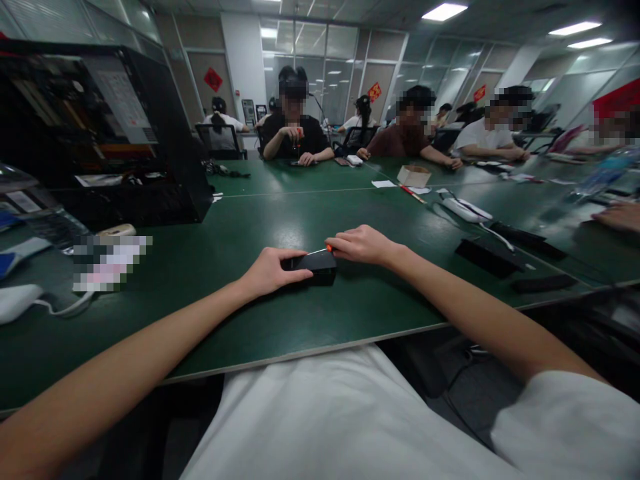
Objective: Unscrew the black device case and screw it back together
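A small black box-shaped device [324, 263] lies on the green table in front of me. My left hand [274, 270] grips its left end, with the thumb along the near side and fingers over the far side. In my right hand [363, 245] is a screwdriver [329, 247] with an orange handle, mostly covered by my fingers. Its thin metal shaft slants left across the top of the device, toward my left fingers. Where the tip touches is too small to make out.
An opened black computer case [105, 133] stands at left, near a plastic bottle [45, 207]. To the right lie a white power strip [465, 208] and black panels [487, 257]. Farther off are a small cardboard box [414, 176] and several people seated across the green table [240, 220].
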Available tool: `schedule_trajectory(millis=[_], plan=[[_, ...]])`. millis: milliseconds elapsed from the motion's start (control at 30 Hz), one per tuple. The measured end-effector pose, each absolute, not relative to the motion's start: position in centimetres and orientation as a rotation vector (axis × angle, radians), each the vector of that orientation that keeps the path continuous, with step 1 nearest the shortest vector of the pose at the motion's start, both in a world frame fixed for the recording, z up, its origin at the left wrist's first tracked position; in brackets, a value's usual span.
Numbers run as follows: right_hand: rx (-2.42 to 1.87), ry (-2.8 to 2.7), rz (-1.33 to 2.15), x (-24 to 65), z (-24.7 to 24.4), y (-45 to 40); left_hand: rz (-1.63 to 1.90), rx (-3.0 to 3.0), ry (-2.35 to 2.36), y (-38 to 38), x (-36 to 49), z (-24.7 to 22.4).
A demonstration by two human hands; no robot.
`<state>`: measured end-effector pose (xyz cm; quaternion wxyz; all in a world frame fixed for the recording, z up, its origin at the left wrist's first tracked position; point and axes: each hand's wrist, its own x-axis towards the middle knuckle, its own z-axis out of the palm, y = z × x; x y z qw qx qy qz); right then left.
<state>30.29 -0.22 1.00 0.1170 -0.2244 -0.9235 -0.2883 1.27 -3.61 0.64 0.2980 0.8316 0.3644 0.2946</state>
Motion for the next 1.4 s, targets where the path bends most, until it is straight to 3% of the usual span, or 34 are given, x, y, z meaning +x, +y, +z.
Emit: schedule_trajectory(millis=[233,533,867,1400], plan=[[-0.647,-2.747,-0.687,29.8,0.1,-0.1,0.791,2.23,0.968,-3.7,1.4,0.8],[-0.725,-2.732,-0.194,29.1,-1.2,0.5,0.795,2.223,0.986,-4.0,1.4,1.0],[-0.917,-2.73,-0.165,30.7,0.5,1.2,0.893,2.141,0.974,-3.9,1.8,1.0],[-0.904,-2.514,-0.018,28.7,0.6,0.0,1.1,1.22,0.894,-1.6,2.0,-0.2]])
